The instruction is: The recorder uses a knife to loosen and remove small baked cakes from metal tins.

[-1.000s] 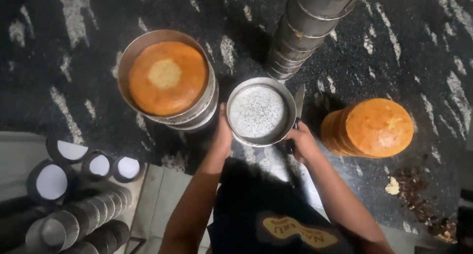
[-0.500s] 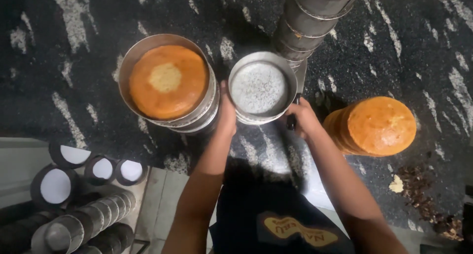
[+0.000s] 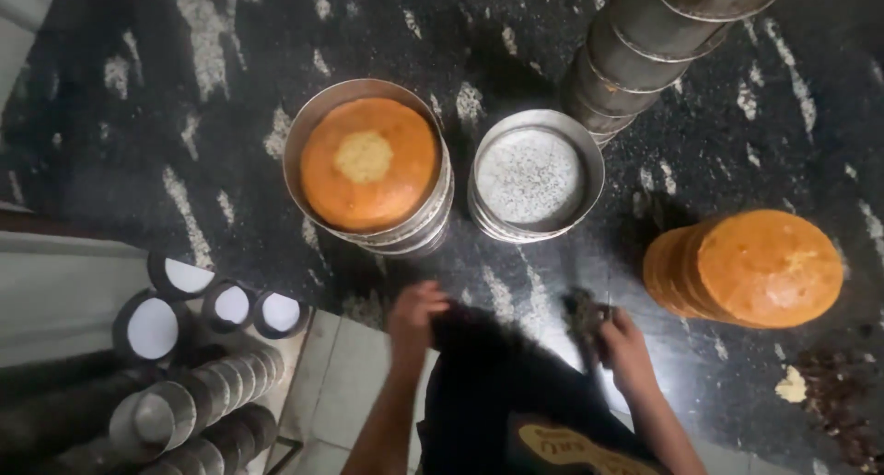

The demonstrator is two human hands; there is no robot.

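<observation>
An empty round metal pan with a crumb-dusted bottom rests on a short stack of pans on the black speckled counter. Left of it stands a pan holding an orange-brown cake, also on stacked pans. My left hand hovers near my body below the cake pan, fingers curled with nothing in them. My right hand is below the empty pan and grips a small dark tool; its shape is blurred. Neither hand touches a pan.
A pile of unmoulded orange cakes sits at the right. A tall leaning stack of pans rises at the top right. Small paper-lined tins and stacked tins lying sideways fill the lower left. Crumbs litter the lower right.
Both hands held the empty pan by its rim, carried it away from me, set it down beside the cake pan, let go and drew back toward my body.
</observation>
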